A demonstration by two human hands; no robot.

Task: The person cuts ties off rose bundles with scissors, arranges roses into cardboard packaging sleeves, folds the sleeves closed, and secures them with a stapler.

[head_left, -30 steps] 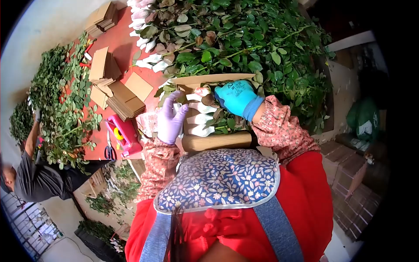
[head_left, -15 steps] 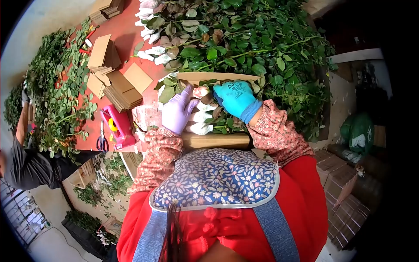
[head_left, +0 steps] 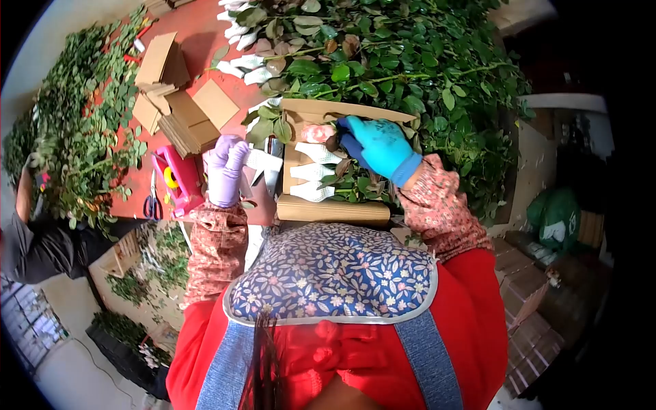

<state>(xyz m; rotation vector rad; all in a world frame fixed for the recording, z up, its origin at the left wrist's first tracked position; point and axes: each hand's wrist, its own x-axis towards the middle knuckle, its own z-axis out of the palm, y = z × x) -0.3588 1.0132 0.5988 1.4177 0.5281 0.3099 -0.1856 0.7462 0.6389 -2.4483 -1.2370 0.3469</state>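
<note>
The pink rose (head_left: 318, 133) lies bare-headed in an open cardboard wrap (head_left: 294, 179), above a row of several blooms in white net sleeves (head_left: 314, 171). My right hand (head_left: 383, 147), in a teal and blue glove, is closed round the rose's stem just behind the bloom. Left of the wrap, my left hand (head_left: 227, 171) wears a purple glove and has its fingers curled together. A white piece (head_left: 265, 162) is beside its fingers; what they hold, if anything, is hidden. Green leaves stick out of the wrap near my right hand.
Leafy rose stems (head_left: 437, 89) are heaped behind and right of the wrap. Cardboard pieces (head_left: 188, 123), a pink tape dispenser (head_left: 179, 181) and scissors (head_left: 152, 203) are on the red table (head_left: 198, 65) to the left. A co-worker (head_left: 51, 239) stands at the far left beside more stems.
My left hand has moved left, away from the rose, and its fingers have curled. The rose's pink bloom shows more fully. My right hand remains behind it.
</note>
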